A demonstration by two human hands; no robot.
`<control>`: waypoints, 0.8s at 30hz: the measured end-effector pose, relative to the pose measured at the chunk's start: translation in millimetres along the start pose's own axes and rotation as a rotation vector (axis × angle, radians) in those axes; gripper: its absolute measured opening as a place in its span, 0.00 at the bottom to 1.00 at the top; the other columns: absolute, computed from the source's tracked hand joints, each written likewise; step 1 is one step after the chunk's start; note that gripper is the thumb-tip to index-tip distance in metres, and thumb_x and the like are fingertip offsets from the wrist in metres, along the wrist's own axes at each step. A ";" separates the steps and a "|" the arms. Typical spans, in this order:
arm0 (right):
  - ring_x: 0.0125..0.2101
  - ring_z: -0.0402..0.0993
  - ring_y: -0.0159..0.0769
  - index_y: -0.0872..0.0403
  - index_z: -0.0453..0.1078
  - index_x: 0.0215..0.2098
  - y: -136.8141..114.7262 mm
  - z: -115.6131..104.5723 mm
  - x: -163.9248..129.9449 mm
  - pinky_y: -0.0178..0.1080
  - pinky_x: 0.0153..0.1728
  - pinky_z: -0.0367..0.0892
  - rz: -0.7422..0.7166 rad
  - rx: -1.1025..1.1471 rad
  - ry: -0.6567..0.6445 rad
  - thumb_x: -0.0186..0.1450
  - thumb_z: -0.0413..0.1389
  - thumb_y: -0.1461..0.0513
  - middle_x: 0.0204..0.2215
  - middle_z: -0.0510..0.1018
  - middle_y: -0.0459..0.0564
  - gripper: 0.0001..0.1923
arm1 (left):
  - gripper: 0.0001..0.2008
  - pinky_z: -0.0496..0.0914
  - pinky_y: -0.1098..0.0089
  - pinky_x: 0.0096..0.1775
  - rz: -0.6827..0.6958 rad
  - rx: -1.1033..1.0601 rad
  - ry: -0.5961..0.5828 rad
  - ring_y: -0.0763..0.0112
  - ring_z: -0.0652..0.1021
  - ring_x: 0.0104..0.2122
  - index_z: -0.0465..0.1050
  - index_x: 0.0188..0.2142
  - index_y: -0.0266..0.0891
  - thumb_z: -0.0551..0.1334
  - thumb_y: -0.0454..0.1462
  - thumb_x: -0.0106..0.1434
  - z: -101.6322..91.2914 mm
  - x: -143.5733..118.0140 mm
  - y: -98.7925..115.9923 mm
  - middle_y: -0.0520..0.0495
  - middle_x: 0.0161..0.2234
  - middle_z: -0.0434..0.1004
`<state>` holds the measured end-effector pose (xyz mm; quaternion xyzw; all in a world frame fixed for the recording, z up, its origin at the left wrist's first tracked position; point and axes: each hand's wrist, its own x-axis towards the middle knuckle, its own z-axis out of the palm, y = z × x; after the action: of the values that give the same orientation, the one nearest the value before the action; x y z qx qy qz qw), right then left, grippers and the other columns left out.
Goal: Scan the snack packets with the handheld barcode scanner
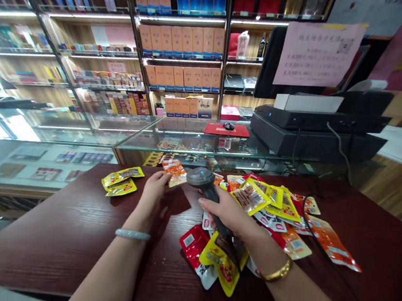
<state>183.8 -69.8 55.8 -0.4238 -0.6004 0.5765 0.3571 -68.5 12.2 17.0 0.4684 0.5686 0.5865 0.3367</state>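
Observation:
My left hand pinches the edge of an orange snack packet, held up over the dark wooden table. In my right hand is a grey handheld barcode scanner, its head close to the packet's right side. Two yellow snack packets lie to the left of my left hand. Around and beyond my right hand spreads a loose pile of yellow snack packets, red-and-white ones and orange ones. My right forearm hides part of the pile.
A glass display counter borders the table's far side, bearing a red mouse pad with a mouse. At right stand a black cash drawer and a monitor with a paper notice. A black cable crosses the table. Shelves of boxes fill the back.

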 end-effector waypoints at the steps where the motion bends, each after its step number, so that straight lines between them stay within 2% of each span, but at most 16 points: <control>1: 0.14 0.68 0.32 0.50 0.67 0.49 -1.9 0.9 -1.1 0.34 0.18 0.68 0.000 -0.001 -0.002 0.66 0.64 0.54 0.15 0.71 0.36 0.17 | 0.26 0.70 0.68 0.33 -0.028 -0.087 -0.010 0.66 0.77 0.27 0.76 0.31 0.38 0.72 0.57 0.45 4.2 -2.4 0.4 0.48 0.27 0.79; 3: 0.14 0.68 0.32 0.50 0.67 0.47 -5.7 2.4 -3.3 0.33 0.18 0.67 0.003 -0.014 0.003 0.67 0.64 0.56 0.15 0.70 0.36 0.14 | 0.29 0.69 0.69 0.34 -0.053 -0.187 -0.006 0.68 0.76 0.28 0.76 0.32 0.38 0.74 0.58 0.42 10.7 -6.8 1.7 0.48 0.28 0.79; 5: 0.14 0.67 0.32 0.51 0.67 0.45 -8.2 3.5 -4.9 0.32 0.18 0.66 0.004 -0.042 0.013 0.67 0.62 0.58 0.15 0.70 0.37 0.12 | 0.30 0.68 0.70 0.35 -0.029 -0.203 0.047 0.71 0.75 0.28 0.76 0.31 0.38 0.76 0.58 0.40 14.0 -9.2 3.6 0.50 0.28 0.78; 10: 0.14 0.67 0.32 0.52 0.66 0.48 -5.1 4.9 -4.3 0.33 0.18 0.66 -0.024 -0.075 0.039 0.68 0.61 0.59 0.14 0.70 0.36 0.13 | 0.28 0.68 0.70 0.37 0.069 -0.197 0.141 0.73 0.72 0.29 0.75 0.29 0.38 0.74 0.59 0.42 13.7 -8.1 7.0 0.51 0.28 0.77; 18: 0.15 0.68 0.33 0.51 0.66 0.47 1.7 5.2 -2.2 0.35 0.19 0.68 -0.054 -0.059 0.038 0.66 0.63 0.55 0.16 0.69 0.36 0.16 | 0.22 0.69 0.70 0.37 0.120 -0.172 0.127 0.72 0.73 0.29 0.76 0.31 0.40 0.71 0.55 0.50 14.1 -9.4 2.1 0.52 0.29 0.77; 24: 0.14 0.67 0.32 0.51 0.67 0.48 -2.2 4.9 -2.9 0.34 0.19 0.65 -0.009 -0.070 0.037 0.66 0.64 0.55 0.14 0.69 0.35 0.17 | 0.24 0.68 0.70 0.34 0.053 -0.159 0.100 0.71 0.74 0.28 0.75 0.31 0.40 0.72 0.56 0.47 12.3 -8.1 3.2 0.51 0.27 0.77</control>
<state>180.3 -74.4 57.8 -0.4438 -0.6154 0.5456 0.3558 -53.9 8.6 17.8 0.4253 0.5239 0.6609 0.3285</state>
